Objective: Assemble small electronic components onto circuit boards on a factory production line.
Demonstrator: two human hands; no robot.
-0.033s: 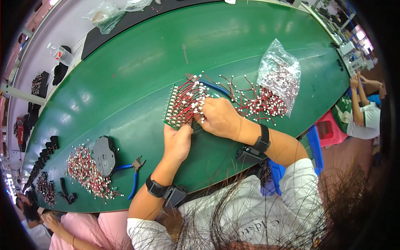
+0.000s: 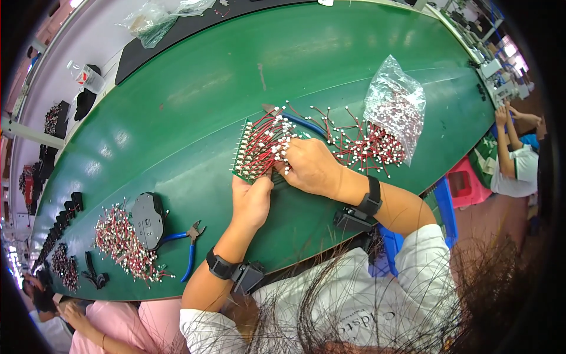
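Observation:
My left hand (image 2: 252, 202) grips the lower edge of a green circuit board (image 2: 240, 154), thumb on top. Many short red-and-black wire leads (image 2: 268, 137) with white plugs stand across the board, and thin pins stick out along its left edge. At the board's right side, my right hand (image 2: 313, 168) is closed with its fingertips among the leads. Whatever it pinches is hidden behind the fingers. Just beyond the board lies a pair of cutting pliers (image 2: 303, 122) with blue handles, partly covered by leads.
Loose leads (image 2: 377, 144) spill from a clear plastic bag (image 2: 396, 106) on the right. Across the green table (image 2: 194, 171), left, lie another lead pile (image 2: 121, 242), a black casing (image 2: 147, 219) and blue-handled cutters (image 2: 191, 248). Other people sit at both sides; a red stool (image 2: 463, 184) stands right.

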